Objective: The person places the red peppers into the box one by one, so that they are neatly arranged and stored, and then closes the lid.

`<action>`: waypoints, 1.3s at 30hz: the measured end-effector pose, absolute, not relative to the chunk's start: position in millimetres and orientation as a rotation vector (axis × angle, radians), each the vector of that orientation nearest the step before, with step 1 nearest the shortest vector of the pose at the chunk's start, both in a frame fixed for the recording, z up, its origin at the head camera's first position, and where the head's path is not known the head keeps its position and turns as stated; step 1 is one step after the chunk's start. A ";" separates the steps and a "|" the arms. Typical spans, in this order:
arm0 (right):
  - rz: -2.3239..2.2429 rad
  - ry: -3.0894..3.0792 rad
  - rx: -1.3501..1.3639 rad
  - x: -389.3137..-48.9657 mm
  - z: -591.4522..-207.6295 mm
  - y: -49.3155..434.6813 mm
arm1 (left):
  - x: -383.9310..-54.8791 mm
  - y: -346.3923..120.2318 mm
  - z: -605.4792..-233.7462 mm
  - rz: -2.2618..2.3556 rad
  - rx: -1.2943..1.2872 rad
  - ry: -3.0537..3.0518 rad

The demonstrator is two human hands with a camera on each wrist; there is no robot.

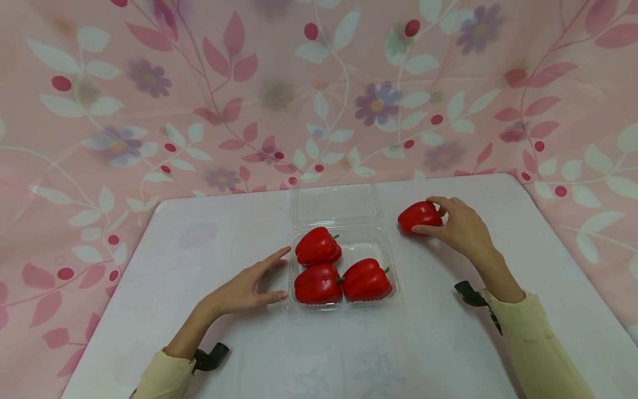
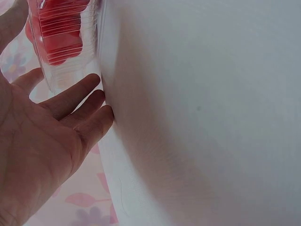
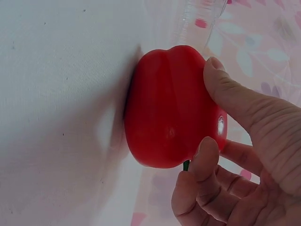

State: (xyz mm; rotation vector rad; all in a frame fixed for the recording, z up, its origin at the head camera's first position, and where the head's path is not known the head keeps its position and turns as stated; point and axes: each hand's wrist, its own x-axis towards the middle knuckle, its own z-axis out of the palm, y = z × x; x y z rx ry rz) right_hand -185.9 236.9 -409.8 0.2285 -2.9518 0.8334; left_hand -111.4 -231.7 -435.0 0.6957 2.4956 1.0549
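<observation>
White table under us, and nearest come two pale yellow sleeves. Left hand: fingers straight and spread, just beside one clear plastic clamshell; whether they touch it, can't tell. Three red bell peppers sit in its base, two at left, one at front right! Number four, the lone red bell pepper, is right of it, pinched by the right hand, thumb against fingers. Beyond, one open lid, then pink floral cloth.
</observation>
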 end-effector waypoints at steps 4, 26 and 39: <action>0.830 -2.935 0.228 -185.6 -411.1 237.1 | -112.2 -232.5 -436.1 1.048 0.705 2.499; 0.898 -2.899 0.213 -181.3 -399.9 234.8 | -111.8 -232.3 -434.5 1.007 0.679 2.527; 0.960 -2.838 0.256 -169.9 -377.7 219.8 | -111.6 -232.3 -434.9 1.014 0.672 2.521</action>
